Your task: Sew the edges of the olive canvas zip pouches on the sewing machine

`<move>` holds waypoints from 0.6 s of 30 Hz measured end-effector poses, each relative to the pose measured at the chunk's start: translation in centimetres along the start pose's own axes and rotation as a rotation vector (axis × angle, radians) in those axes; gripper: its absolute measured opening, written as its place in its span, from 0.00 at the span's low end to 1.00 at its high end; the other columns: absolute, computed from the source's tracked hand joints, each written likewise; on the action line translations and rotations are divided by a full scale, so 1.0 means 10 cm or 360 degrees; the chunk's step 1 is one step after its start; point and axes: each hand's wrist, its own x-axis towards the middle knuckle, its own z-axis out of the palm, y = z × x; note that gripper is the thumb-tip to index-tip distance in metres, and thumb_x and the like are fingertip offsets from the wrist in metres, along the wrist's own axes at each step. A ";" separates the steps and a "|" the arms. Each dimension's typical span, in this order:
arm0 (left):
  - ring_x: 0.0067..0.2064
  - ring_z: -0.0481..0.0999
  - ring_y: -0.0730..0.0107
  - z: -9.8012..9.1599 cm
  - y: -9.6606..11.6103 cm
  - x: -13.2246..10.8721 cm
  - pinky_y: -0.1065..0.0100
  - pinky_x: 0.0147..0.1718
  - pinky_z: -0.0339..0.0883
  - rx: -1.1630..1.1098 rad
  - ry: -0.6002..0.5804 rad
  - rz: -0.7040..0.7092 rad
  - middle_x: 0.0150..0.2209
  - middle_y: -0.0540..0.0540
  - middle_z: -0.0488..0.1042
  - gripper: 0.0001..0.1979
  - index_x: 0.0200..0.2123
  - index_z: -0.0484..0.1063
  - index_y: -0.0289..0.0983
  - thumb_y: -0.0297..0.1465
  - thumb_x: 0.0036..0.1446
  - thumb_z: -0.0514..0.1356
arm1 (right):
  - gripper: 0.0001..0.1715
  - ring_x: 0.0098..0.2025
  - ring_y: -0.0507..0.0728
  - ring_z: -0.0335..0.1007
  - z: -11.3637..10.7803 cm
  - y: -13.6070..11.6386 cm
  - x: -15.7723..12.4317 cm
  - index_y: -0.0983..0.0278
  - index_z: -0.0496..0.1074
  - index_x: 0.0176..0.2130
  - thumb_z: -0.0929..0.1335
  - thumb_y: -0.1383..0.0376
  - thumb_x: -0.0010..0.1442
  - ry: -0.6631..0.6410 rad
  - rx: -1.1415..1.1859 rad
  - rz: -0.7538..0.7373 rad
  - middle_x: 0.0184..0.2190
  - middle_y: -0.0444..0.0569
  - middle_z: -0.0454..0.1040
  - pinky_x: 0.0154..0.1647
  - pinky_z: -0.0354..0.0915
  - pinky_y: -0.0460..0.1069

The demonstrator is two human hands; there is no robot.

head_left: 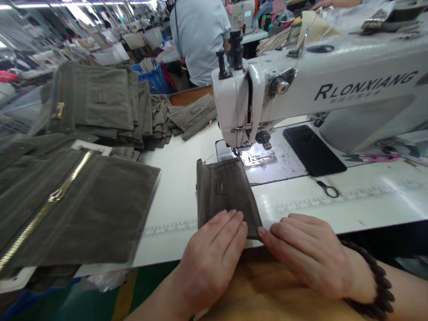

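Note:
An olive-brown fabric pouch panel (pixel 230 189) with a small label patch lies on the sewing machine bed. Its far edge reaches the lit presser foot (pixel 238 153), and a bit of gold metal shows at its left side. My left hand (pixel 214 254) rests flat on the near part of the panel, fingers stretched side by side; its thumb is hidden. At the near right corner, my right hand (pixel 307 252) pinches the panel's edge between thumb and fingertips. A dark beaded bracelet (pixel 374 281) circles my right wrist.
The white sewing machine (pixel 317 84) stands to the right. Near it lie a black phone (pixel 314 149), a small black-ringed tool (pixel 329 189) and pink-handled scissors (pixel 377 157). Stacked fabric pieces (pixel 100 98) and a panel with a gold zipper (pixel 96 205) fill the left. Another person (pixel 200 40) sits beyond.

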 end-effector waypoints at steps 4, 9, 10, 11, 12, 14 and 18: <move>0.46 0.72 0.64 -0.11 -0.07 0.08 0.64 0.44 0.70 -0.0080 -0.0125 0.0162 0.41 0.40 0.74 0.16 0.40 0.70 0.27 0.21 0.60 0.44 | 0.08 0.24 0.50 0.54 0.00 -0.01 -0.03 0.71 0.66 0.33 0.59 0.76 0.58 -0.0057 0.0108 0.0102 0.22 0.47 0.64 0.22 0.53 0.47; 0.46 0.72 0.63 -0.03 -0.08 0.12 0.63 0.46 0.68 -0.0112 -0.0243 0.0246 0.42 0.38 0.74 0.18 0.40 0.70 0.26 0.22 0.60 0.42 | 0.09 0.24 0.50 0.52 0.09 0.00 -0.10 0.69 0.65 0.28 0.61 0.76 0.57 -0.0129 0.0173 0.0280 0.20 0.44 0.60 0.23 0.51 0.47; 0.46 0.72 0.64 0.01 -0.09 0.12 0.63 0.47 0.68 -0.0121 -0.0251 0.0244 0.42 0.38 0.74 0.17 0.40 0.71 0.26 0.22 0.60 0.42 | 0.09 0.24 0.50 0.52 0.12 0.01 -0.11 0.69 0.65 0.28 0.61 0.76 0.58 -0.0150 0.0181 0.0303 0.21 0.44 0.60 0.24 0.51 0.47; 0.45 0.72 0.64 0.05 -0.10 0.11 0.63 0.47 0.68 -0.0126 -0.0258 0.0239 0.42 0.38 0.74 0.17 0.40 0.71 0.26 0.22 0.59 0.43 | 0.09 0.25 0.50 0.53 0.15 0.03 -0.12 0.69 0.65 0.27 0.60 0.75 0.58 -0.0177 0.0186 0.0317 0.21 0.44 0.60 0.25 0.52 0.47; 0.45 0.72 0.64 0.10 -0.11 0.11 0.64 0.47 0.68 -0.0127 -0.0266 0.0231 0.42 0.38 0.74 0.17 0.40 0.71 0.26 0.22 0.59 0.43 | 0.10 0.25 0.50 0.53 0.18 0.05 -0.13 0.69 0.65 0.27 0.60 0.75 0.58 -0.0207 0.0184 0.0330 0.21 0.44 0.61 0.25 0.52 0.47; 0.45 0.72 0.64 0.18 -0.14 0.10 0.64 0.46 0.68 -0.0123 -0.0264 0.0225 0.41 0.38 0.74 0.16 0.39 0.71 0.26 0.21 0.59 0.44 | 0.10 0.24 0.50 0.54 0.24 0.09 -0.14 0.68 0.65 0.28 0.59 0.74 0.59 -0.0274 0.0157 0.0354 0.22 0.45 0.62 0.26 0.52 0.47; 0.44 0.73 0.64 0.30 -0.23 0.10 0.64 0.45 0.69 -0.0114 -0.0281 0.0233 0.40 0.38 0.74 0.17 0.38 0.71 0.27 0.21 0.59 0.43 | 0.12 0.24 0.51 0.55 0.32 0.21 -0.12 0.66 0.65 0.28 0.58 0.74 0.59 -0.0458 0.0130 0.0390 0.23 0.44 0.63 0.25 0.50 0.47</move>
